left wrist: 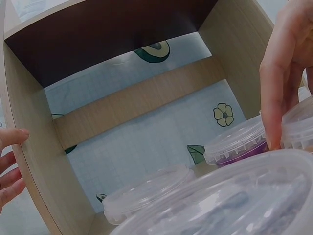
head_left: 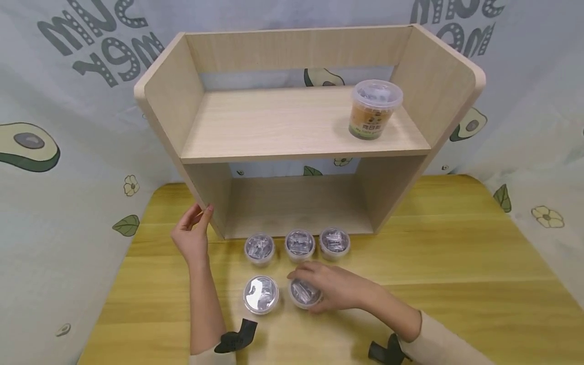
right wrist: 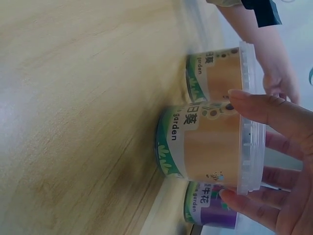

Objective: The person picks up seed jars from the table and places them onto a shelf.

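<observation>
Beige-cuffed hands (head_left: 192,239) apart (right (head_left: 332,285) around cup (head_left: 303,293))

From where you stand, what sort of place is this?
Probably a small staged tabletop area, perhaps indoors: an avocado-print cloth hangs behind a wood-grain table, which holds a two-level shelf unit and lidded cups.
</observation>
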Demonstrator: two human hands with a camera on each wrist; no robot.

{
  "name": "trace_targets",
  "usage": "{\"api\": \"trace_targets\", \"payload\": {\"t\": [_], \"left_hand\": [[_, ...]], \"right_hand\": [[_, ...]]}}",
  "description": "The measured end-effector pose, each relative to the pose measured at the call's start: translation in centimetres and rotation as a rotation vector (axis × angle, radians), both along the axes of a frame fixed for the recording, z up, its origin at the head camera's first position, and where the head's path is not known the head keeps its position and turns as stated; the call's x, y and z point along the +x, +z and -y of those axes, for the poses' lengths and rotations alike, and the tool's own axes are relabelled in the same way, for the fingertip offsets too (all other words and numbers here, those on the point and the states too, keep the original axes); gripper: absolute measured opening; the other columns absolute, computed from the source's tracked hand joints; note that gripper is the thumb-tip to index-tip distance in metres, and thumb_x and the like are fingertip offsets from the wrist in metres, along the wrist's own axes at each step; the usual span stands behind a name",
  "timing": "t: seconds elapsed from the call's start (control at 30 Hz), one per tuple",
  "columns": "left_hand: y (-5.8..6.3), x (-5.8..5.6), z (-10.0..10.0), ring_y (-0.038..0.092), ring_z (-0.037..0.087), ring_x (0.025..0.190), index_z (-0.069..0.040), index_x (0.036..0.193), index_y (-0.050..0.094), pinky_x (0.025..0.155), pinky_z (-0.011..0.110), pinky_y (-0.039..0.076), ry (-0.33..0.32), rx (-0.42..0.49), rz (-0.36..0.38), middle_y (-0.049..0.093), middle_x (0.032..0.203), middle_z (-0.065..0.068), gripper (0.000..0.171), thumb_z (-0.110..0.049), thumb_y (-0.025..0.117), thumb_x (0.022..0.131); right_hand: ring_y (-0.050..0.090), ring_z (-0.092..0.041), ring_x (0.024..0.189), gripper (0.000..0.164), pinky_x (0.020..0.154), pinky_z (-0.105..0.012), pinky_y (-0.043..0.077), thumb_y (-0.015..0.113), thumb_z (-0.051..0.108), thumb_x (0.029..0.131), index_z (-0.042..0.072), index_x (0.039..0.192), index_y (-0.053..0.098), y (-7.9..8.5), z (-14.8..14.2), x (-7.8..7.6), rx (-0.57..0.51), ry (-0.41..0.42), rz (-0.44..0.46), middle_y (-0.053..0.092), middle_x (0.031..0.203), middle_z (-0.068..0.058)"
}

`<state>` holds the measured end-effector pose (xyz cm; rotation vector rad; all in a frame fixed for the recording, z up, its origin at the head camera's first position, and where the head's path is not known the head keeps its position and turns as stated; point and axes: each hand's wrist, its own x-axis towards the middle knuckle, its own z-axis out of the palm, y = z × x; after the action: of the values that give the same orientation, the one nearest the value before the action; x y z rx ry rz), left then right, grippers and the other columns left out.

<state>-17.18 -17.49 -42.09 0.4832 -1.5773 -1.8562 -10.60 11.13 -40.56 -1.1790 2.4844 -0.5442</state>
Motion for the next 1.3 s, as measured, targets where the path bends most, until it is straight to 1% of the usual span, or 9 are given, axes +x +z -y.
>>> {"api": "trace_targets", "payload": {"t": [0.27, 0.33, 0.5, 0.63, 0.83, 0.93, 1.03, 1.17, 1.3], "left_hand": [[0.0, -0.1, 0.0, 0.059, 0.007, 0.066, 0.0, 0.096, 0.071, 0.075, 0.023, 0.047, -0.001, 0.009, -0.005, 0.069, 0.078, -0.013, 0.033, -0.013, 0.082, 0.068], [0.0, -0.1, 0.0, 0.059, 0.007, 0.066, 0.0, 0.096, 0.071, 0.075, 0.024, 0.048, -0.002, 0.005, -0.001, 0.069, 0.078, -0.013, 0.033, -0.014, 0.082, 0.068], [-0.1, -0.1, 0.0, 0.06, 0.007, 0.067, -0.001, 0.096, 0.072, 0.074, 0.023, 0.049, -0.009, 0.006, 0.006, 0.069, 0.079, -0.013, 0.033, -0.015, 0.083, 0.068], [0.0, -0.1, 0.0, 0.059, 0.007, 0.066, -0.002, 0.093, 0.073, 0.071, 0.021, 0.048, -0.001, 0.007, -0.009, 0.069, 0.078, -0.012, 0.029, -0.013, 0.082, 0.068], [0.1, 0.0, -0.1, 0.059, 0.007, 0.064, -0.003, 0.091, 0.074, 0.068, 0.019, 0.049, 0.005, 0.008, -0.027, 0.07, 0.077, -0.011, 0.025, -0.01, 0.082, 0.068], [0.1, 0.0, -0.1, 0.059, 0.008, 0.065, -0.002, 0.092, 0.073, 0.069, 0.021, 0.049, 0.001, 0.01, -0.021, 0.07, 0.078, -0.011, 0.027, -0.011, 0.082, 0.068], [0.0, 0.0, 0.0, 0.059, 0.009, 0.066, -0.002, 0.093, 0.073, 0.07, 0.021, 0.048, 0.002, 0.008, -0.012, 0.07, 0.078, -0.012, 0.028, -0.012, 0.082, 0.068], [0.0, 0.0, 0.0, 0.059, 0.01, 0.067, -0.001, 0.095, 0.072, 0.068, 0.02, 0.049, 0.003, 0.003, -0.007, 0.069, 0.079, -0.012, 0.031, -0.013, 0.082, 0.068], [0.0, 0.0, 0.0, 0.06, 0.011, 0.068, -0.001, 0.095, 0.072, 0.067, 0.018, 0.05, -0.001, 0.002, -0.019, 0.07, 0.079, -0.011, 0.03, -0.012, 0.082, 0.069]], "right_hand": [[0.051, -0.024, 0.115, 0.067, 0.092, -0.038, 0.047, 0.079, 0.026, 0.069, 0.015, 0.129, 0.05, 0.3, 0.1, -0.1, 0.016, -0.011, 0.017, 0.05, 0.13, -0.008], [0.052, -0.024, 0.115, 0.067, 0.092, -0.038, 0.047, 0.079, 0.026, 0.069, 0.016, 0.129, 0.05, 0.6, 0.0, -0.1, 0.022, -0.02, 0.027, 0.049, 0.132, -0.008], [0.051, -0.023, 0.114, 0.067, 0.089, -0.037, 0.049, 0.079, 0.028, 0.069, 0.018, 0.129, 0.05, 1.7, -0.3, -0.4, 0.021, -0.035, 0.028, 0.048, 0.132, -0.007], [0.051, -0.021, 0.114, 0.066, 0.089, -0.035, 0.049, 0.078, 0.031, 0.07, 0.017, 0.129, 0.05, 2.7, -0.4, -0.7, 0.01, -0.025, 0.015, 0.05, 0.13, -0.005], [0.049, -0.023, 0.118, 0.067, 0.092, -0.039, 0.047, 0.076, 0.033, 0.073, 0.017, 0.132, 0.048, 3.6, -0.6, -0.7, 0.029, -0.029, 0.038, 0.048, 0.132, -0.006], [0.049, -0.023, 0.118, 0.067, 0.093, -0.038, 0.046, 0.076, 0.034, 0.074, 0.017, 0.132, 0.047, 3.8, -0.7, -0.8, 0.031, -0.021, 0.035, 0.048, 0.133, -0.006], [0.051, -0.023, 0.115, 0.067, 0.091, -0.038, 0.047, 0.077, 0.032, 0.073, 0.015, 0.131, 0.048, 3.9, -0.8, -1.0, 0.008, 0.001, 0.024, 0.05, 0.131, -0.007], [0.052, -0.023, 0.113, 0.067, 0.091, -0.038, 0.047, 0.078, 0.03, 0.071, 0.013, 0.129, 0.049, 4.2, -0.9, -1.5, -0.017, 0.029, 0.018, 0.051, 0.128, -0.008], [0.051, -0.022, 0.114, 0.067, 0.092, -0.037, 0.046, 0.078, 0.031, 0.072, 0.013, 0.129, 0.049, 4.9, -1.0, -2.0, -0.017, 0.05, 0.017, 0.051, 0.128, -0.006]]}}
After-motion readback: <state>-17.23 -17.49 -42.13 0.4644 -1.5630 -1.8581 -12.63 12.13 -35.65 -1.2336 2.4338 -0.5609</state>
